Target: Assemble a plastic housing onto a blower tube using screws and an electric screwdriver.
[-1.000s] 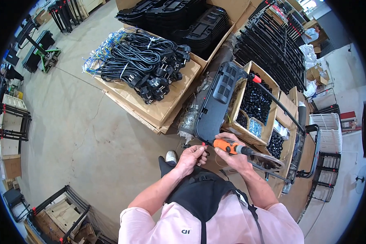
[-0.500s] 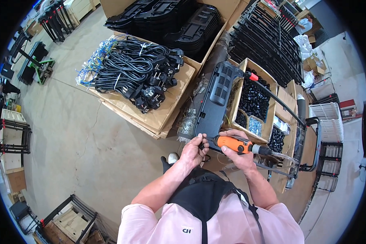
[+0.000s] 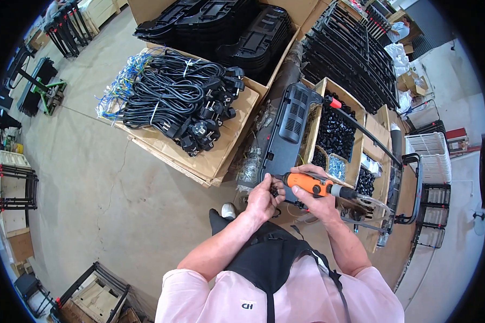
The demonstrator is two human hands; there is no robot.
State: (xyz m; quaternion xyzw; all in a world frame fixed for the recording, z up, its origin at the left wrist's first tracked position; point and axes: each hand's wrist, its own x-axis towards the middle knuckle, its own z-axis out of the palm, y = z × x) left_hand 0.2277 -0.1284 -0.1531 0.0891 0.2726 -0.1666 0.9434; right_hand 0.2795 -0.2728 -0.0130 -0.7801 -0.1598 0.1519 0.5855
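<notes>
My right hand (image 3: pixel 319 203) is wrapped round an orange power screwdriver (image 3: pixel 303 183), with a clear hose trailing from its rear end. The driver's dark tip points left, at the near edge of a black plastic cover (image 3: pixel 283 145) with a vented raised part. My left hand (image 3: pixel 265 200) is closed beside that tip, fingertips at the cover's near corner. Small black pieces (image 3: pixel 275 191), which look like screws, show in its curled fingers. Whether the tip touches a screw is too small to tell.
Bundled black power cords (image 3: pixel 172 91) lie on a cardboard-topped pallet (image 3: pixel 229 145) to the left. Black moulded covers (image 3: pixel 221 21) fill a carton behind. To the right, a divided wooden box (image 3: pixel 355 172) holds small black and silver parts. Black metal frames (image 3: pixel 350 59) are stacked beyond.
My left hand has shifted slightly up and right, with its fingers turned more open around the small black pieces. The screwdriver has moved slightly up and left, and the view has shifted a little.
</notes>
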